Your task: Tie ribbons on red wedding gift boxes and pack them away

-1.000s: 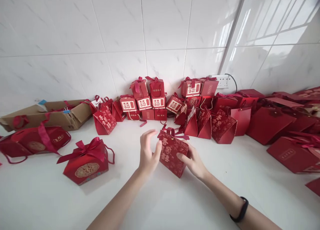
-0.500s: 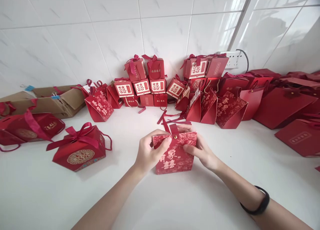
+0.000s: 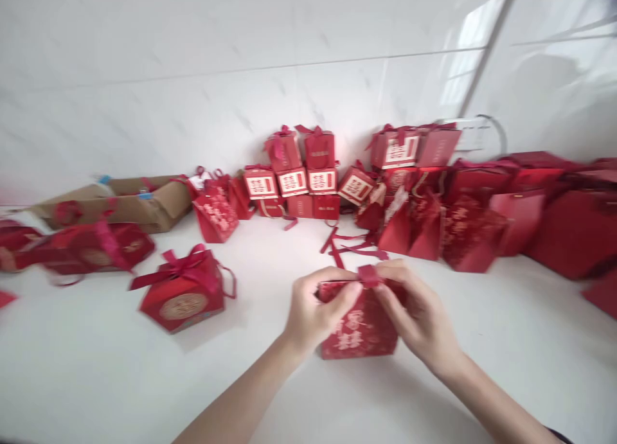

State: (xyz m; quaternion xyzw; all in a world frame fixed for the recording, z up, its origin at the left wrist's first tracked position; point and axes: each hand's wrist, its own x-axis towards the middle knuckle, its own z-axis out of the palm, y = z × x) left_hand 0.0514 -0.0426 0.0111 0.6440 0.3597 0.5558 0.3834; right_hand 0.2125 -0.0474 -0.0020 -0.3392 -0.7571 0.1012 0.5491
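Note:
A red gift box (image 3: 359,338) with pale printed characters stands upright on the white table in front of me. My left hand (image 3: 315,309) grips its upper left edge, thumb on the front face and fingers behind. At the top middle of the box is a short dark red strap (image 3: 369,275). My right hand (image 3: 419,309) pinches at this strap, its thumb in front and its other fingers behind. The gold stud below the strap is hidden now. Loose red ribbon strips (image 3: 357,243) lie on the table behind the box.
A red box with a ribbon bow (image 3: 186,296) stands to the left. Farther left is an open brown cardboard carton (image 3: 168,206) with blue clips. Stacked small red boxes (image 3: 292,182) line the tiled wall, and larger red bags (image 3: 576,222) crowd the right side.
My right hand has moved from the box's right side up to the strap, which now bends toward the front. My left hand keeps its hold. The view has shifted and blurred.

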